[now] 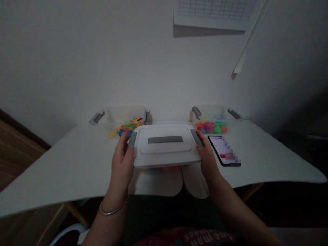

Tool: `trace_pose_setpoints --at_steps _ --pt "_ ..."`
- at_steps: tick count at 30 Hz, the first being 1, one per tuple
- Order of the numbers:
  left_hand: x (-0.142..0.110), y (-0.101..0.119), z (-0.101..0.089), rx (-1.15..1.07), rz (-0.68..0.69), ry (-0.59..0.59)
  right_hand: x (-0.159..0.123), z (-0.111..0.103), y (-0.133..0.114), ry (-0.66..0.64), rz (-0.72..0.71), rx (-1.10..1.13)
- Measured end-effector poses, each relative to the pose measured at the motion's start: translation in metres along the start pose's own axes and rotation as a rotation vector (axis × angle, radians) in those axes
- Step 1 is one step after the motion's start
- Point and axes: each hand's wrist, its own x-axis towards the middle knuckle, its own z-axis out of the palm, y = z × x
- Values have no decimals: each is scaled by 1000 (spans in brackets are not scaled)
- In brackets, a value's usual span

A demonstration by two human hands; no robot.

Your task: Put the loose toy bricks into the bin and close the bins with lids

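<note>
A storage box (pixel 166 152) with a white lid and a grey handle strip is in front of me, its side latches grey. My left hand (pixel 122 155) grips its left end at the latch. On the opposite end, my right hand (pixel 206 153) holds the other latch side. Blurred coloured pieces show through the box wall under the lid's front edge. Whether the box touches the table cannot be made out.
Behind stand two open clear bins: the left bin (pixel 123 112) holds colourful plastic pieces (pixel 128 127), the right bin (pixel 211 111) round colourful pieces (pixel 208 126). A phone (pixel 222 150) lies on the white table (pixel 84 160). The wall rises behind.
</note>
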Motion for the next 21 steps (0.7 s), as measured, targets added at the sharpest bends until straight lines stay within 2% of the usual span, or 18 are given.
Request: trace_pose_setpoints --at_steps 3,8,11,14,18,21 --pt "-6 -2 2 51 -48 46 -7 4 -4 -11 22 7" --pt "-4 0 -4 121 -48 -29 -9 6 -8 14 48 -30" --pt "1 4 -9 197 9 -113 -6 5 -6 10 51 -35" --pt "2 12 -9 331 180 -171 0 1 -3 2 18 -46" --pt "-6 23 -2 615 550 -190 19 -7 8 -14 56 45" --pt "-11 24 2 764 704 -332 39 -14 23 37 120 81"
